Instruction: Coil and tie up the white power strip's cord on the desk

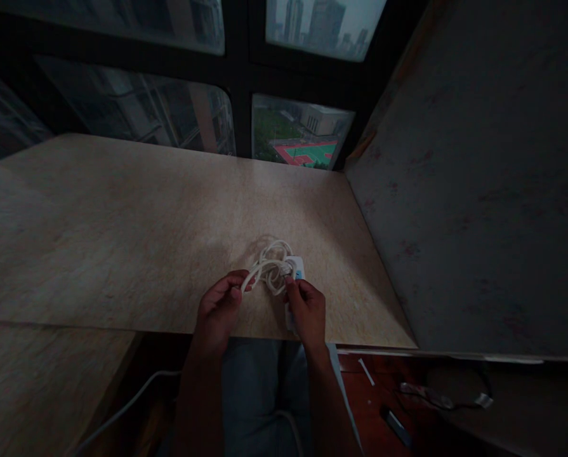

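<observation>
View: head camera, looking forward and down; lighting dim.
Left hand (221,301): grip pinching a strand of the white cord (269,263) between thumb and fingers, at the left end of the loops.
Right hand (306,311): thumb at the cord, fingers curled, hand over part of the white power strip (297,263); whether the grip is pressed together on anything cannot be told.
Cord: loosely looped between the two hands, above the front part of the surface (169,241); loops overlap the left side of the strip.
Power strip: near the front edge, partly hidden by cord and right hand; a blue patch (299,275) shows on its top.
Surface: pale, mottled; extends to the window (303,136), where a red and green court is visible outside.
Right boundary: wall (455,190) with faint floral marks, meeting the surface along its right edge.
Below the surface: grey-blue trousers (255,381) between the forearms; reddish floor (379,387) at right, bearing a thin white stick-like piece (367,372) and a dark oblong object (398,425), type indeterminable.
</observation>
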A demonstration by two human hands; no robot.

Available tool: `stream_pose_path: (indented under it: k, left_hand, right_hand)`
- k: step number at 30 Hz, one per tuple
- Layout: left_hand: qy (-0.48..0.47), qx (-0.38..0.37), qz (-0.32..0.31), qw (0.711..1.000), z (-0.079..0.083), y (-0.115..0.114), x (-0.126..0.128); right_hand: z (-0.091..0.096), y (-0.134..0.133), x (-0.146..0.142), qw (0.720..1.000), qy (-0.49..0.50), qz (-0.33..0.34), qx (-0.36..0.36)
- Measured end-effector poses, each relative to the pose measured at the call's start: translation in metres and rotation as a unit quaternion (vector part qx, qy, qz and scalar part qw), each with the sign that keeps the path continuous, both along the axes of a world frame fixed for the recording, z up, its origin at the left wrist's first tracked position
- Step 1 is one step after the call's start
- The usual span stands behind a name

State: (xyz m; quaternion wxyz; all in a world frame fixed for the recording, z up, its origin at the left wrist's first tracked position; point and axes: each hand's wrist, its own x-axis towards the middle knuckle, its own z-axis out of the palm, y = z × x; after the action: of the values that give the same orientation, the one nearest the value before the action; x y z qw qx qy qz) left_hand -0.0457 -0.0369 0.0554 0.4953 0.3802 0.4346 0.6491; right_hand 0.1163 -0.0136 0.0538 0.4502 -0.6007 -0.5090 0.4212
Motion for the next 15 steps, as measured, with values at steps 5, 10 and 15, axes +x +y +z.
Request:
stream_pose_path:
  k: [5, 10, 15]
  left_hand:
    - [-0.108, -0.005, 0.047, 0.993, 0.009, 0.003, 0.002]
    - [-0.228, 0.037, 0.068, 0.971, 0.019, 0.004, 0.001]
    - [-0.255, 0.058, 0.062, 0.963, 0.018, 0.005, 0.0]
  right_hand:
    - [-0.003, 0.0, 0.001, 0.999, 0.038, -0.012, -0.004]
    - [-0.001, 0.0, 0.004, 0.996, 0.091, -0.017, -0.012]
    - [-0.004, 0.0, 0.004, 0.997, 0.076, -0.016, -0.005]
